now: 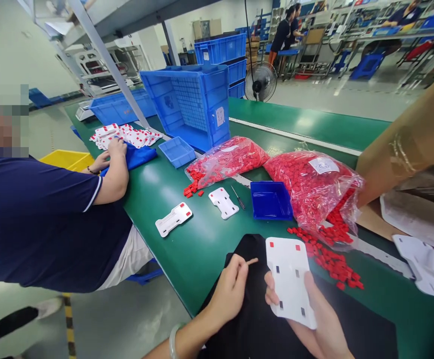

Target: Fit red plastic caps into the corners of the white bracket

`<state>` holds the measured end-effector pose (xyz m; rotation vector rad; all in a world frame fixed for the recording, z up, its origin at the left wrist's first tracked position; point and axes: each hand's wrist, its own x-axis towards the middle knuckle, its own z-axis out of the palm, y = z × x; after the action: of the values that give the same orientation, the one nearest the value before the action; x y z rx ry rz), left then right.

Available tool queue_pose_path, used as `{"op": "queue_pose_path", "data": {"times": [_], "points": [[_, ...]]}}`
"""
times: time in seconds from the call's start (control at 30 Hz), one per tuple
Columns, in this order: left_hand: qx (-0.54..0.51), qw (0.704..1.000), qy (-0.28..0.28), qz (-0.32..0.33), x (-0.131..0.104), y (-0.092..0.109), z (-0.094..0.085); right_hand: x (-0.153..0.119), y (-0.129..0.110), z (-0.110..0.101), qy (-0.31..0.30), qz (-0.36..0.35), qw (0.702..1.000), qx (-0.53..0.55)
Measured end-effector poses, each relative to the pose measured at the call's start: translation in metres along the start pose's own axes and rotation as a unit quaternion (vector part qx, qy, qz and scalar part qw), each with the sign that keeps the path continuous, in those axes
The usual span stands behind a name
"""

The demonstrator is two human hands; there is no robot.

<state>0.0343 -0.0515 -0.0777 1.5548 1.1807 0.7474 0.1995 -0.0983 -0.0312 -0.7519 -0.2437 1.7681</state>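
While the right hand [314, 314] grips a white plastic plate [290, 279] from below, with the thumb on its left edge and the fingers along its right edge, the left hand [230, 291] is closed on a thin wooden stick [252, 261], whose tip points toward the plate without touching it. The plate is held tilted above a black cloth [254, 319] at the near edge of the green table [198, 249], and it carries two small red pieces near its top and some dark slots lower down. Just to the right of the plate, loose red caps [332, 264] lie scattered on the table, spilling from a big clear bag [314, 187] full of them. A small blue tray [271, 200] stands beside that bag, with a screwdriver [238, 197] and two more white plates [222, 202] [173, 219] to its left. Further along the table, a co-worker in a dark shirt [33, 224] rests both hands [112, 152] on a blue cloth next to a pile of finished plates [127, 135].
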Motion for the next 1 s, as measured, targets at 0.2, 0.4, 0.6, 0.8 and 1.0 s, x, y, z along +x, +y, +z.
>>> {"op": "queue_pose_path", "data": {"times": [0.2,0.4,0.6,0.8,1.0], "points": [[-0.075,0.991,0.102,-0.051,0.011,0.010,-0.013,-0.005,0.008,0.001,0.052,0.053,0.996,0.052],[-0.005,0.998,0.045,0.046,0.004,0.022,0.000,-0.007,0.022,0.002,0.076,0.072,0.994,0.016],[0.201,0.952,-0.038,0.229,0.003,0.007,0.005,0.003,0.044,-0.007,0.163,0.046,0.983,-0.071],[0.111,0.980,-0.086,0.142,0.005,-0.001,-0.008,0.002,0.021,-0.013,0.127,0.011,0.991,-0.044],[-0.017,0.992,0.123,0.021,0.015,0.011,-0.039,-0.009,-0.007,0.004,0.019,0.041,0.996,0.077]]}}
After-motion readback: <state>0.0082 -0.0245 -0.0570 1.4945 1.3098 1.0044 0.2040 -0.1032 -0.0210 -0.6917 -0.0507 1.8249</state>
